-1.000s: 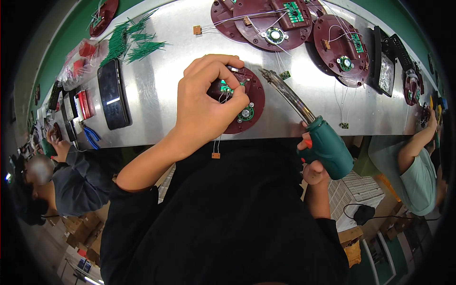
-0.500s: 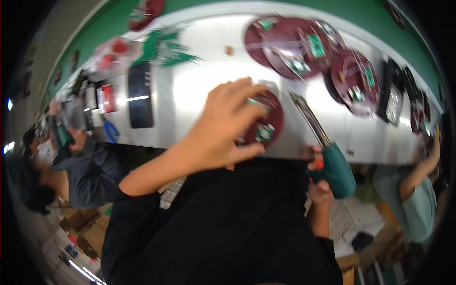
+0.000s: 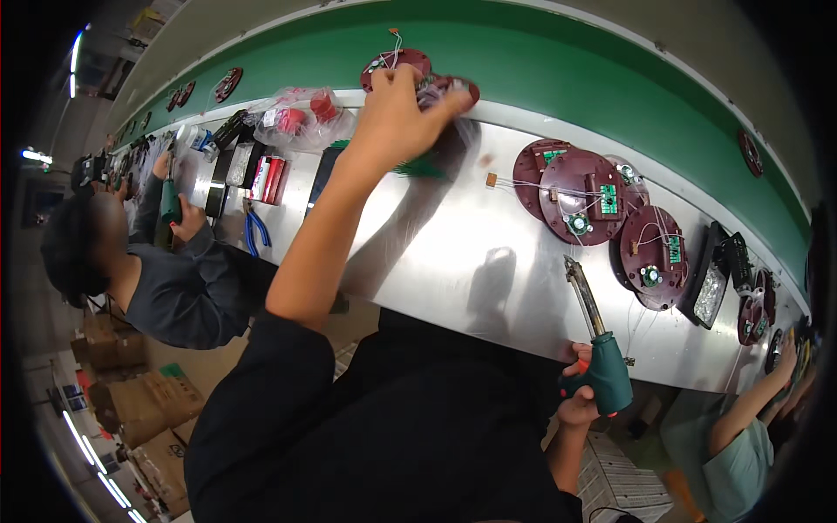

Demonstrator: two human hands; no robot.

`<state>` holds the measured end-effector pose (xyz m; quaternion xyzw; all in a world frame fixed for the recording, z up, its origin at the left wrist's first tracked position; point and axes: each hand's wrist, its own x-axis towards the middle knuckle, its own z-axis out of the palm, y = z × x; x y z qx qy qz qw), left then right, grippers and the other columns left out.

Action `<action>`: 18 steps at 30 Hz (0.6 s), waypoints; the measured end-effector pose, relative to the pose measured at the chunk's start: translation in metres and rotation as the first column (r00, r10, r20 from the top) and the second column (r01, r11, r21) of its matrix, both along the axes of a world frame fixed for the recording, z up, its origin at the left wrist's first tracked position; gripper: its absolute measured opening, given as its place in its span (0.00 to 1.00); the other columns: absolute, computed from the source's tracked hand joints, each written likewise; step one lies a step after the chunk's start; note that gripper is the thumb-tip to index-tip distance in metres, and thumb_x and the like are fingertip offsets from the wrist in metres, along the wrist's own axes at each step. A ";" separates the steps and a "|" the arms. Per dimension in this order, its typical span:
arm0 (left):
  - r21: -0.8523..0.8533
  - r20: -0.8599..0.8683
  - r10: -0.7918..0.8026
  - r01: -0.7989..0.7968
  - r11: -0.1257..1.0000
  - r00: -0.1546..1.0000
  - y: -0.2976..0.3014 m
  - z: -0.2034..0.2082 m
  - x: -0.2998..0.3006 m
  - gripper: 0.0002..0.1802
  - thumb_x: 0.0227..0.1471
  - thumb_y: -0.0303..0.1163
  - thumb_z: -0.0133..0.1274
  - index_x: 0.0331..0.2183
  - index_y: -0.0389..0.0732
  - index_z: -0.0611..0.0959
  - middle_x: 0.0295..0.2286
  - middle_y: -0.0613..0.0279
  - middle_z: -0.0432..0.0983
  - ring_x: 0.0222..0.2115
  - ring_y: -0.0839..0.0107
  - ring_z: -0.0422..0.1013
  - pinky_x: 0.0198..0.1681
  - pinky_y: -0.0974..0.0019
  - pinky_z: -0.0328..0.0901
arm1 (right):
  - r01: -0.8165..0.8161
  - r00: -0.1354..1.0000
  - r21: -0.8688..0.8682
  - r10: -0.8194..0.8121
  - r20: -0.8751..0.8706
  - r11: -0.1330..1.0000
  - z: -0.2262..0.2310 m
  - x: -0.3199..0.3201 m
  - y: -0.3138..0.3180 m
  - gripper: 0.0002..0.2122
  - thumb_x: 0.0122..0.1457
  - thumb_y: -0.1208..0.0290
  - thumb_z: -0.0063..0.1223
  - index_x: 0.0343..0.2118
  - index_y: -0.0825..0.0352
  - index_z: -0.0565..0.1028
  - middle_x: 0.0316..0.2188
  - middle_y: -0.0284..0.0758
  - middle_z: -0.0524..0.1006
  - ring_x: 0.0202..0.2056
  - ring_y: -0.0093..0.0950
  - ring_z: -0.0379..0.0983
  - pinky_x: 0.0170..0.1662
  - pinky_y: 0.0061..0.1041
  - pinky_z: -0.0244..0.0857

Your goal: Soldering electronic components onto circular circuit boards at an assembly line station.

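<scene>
My left hand [image 3: 394, 122] reaches to the far side of the bench, its fingers closed around the edge of a maroon disc [image 3: 464, 90], blurred by motion, over the green belt. Another maroon disc [image 3: 410, 59] with wires and a small orange-brown connector lies on the belt beside my fingers. In my right hand [image 3: 577, 403], near the front edge, is a green soldering gun [image 3: 613, 376], its metal tip angled up and leftward over the bench. Beyond the tip, overlapping maroon discs [image 3: 571, 193] carry green boards and white wires. Another wired disc [image 3: 656, 253] lies to their right.
Left on the metal bench [image 3: 418, 261] are blue-handled pliers [image 3: 255, 231], a red-and-white box [image 3: 268, 180] and a plastic bag [image 3: 296, 122] with red parts. A black tray [image 3: 711, 283] stands right. Co-workers sit at both sides, the left one holding another soldering gun [image 3: 170, 202].
My left hand has carried the maroon disc from the bench's front edge away to the green belt. The soldering gun stays in my right hand. The view has shifted.
</scene>
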<state>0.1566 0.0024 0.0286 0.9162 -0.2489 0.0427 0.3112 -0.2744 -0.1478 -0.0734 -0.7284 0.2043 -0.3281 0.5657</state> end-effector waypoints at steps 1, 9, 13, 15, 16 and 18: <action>-0.129 -0.024 0.064 -0.067 0.989 0.998 -0.004 -0.009 0.018 0.45 0.53 0.67 0.65 0.48 0.30 0.80 0.52 0.35 0.73 0.49 0.42 0.76 0.55 0.50 0.71 | -0.006 1.000 -0.015 0.006 0.014 1.000 0.002 0.002 0.001 0.40 0.68 0.32 0.48 0.49 0.78 0.78 0.44 0.49 0.82 0.33 0.31 0.78 0.38 0.29 0.73; 0.079 0.146 0.005 -0.017 0.997 0.989 -0.023 -0.008 0.060 0.49 0.44 0.69 0.69 0.55 0.41 0.81 0.58 0.45 0.74 0.57 0.53 0.73 0.59 0.49 0.66 | -0.009 0.999 0.011 0.009 0.047 1.000 0.006 -0.001 -0.001 0.37 0.69 0.36 0.51 0.49 0.78 0.77 0.44 0.49 0.81 0.32 0.30 0.78 0.35 0.26 0.72; 0.429 0.446 0.090 -0.301 0.852 0.890 0.000 -0.043 0.116 0.58 0.36 0.73 0.72 0.63 0.50 0.79 0.60 0.42 0.72 0.59 0.44 0.72 0.59 0.45 0.68 | -0.026 0.999 -0.018 0.027 0.040 0.999 0.006 0.002 -0.003 0.37 0.69 0.36 0.51 0.49 0.79 0.77 0.43 0.48 0.82 0.30 0.28 0.78 0.34 0.25 0.71; 0.465 -0.022 0.052 -0.036 0.885 0.998 -0.001 -0.034 0.132 0.64 0.29 0.74 0.74 0.66 0.55 0.76 0.59 0.42 0.71 0.60 0.36 0.68 0.62 0.40 0.65 | -0.025 0.999 -0.031 0.026 0.029 0.999 0.005 0.003 -0.003 0.37 0.69 0.36 0.51 0.48 0.79 0.78 0.42 0.48 0.82 0.29 0.27 0.77 0.35 0.25 0.71; 0.466 -0.021 0.059 -0.043 0.884 0.998 0.003 -0.034 0.135 0.64 0.29 0.74 0.74 0.66 0.55 0.76 0.59 0.42 0.71 0.60 0.36 0.68 0.62 0.40 0.65 | -0.007 1.000 -0.029 0.008 0.027 1.000 0.004 0.004 -0.002 0.38 0.69 0.34 0.50 0.48 0.78 0.78 0.42 0.47 0.82 0.29 0.27 0.77 0.35 0.25 0.72; 0.475 0.124 -0.003 -0.056 0.878 0.992 -0.006 -0.009 0.109 0.64 0.30 0.74 0.73 0.66 0.54 0.77 0.60 0.42 0.71 0.61 0.38 0.67 0.64 0.42 0.64 | 0.026 1.000 -0.027 -0.025 0.005 0.999 0.005 0.002 0.001 0.39 0.68 0.33 0.49 0.48 0.78 0.78 0.41 0.47 0.83 0.28 0.26 0.77 0.35 0.26 0.72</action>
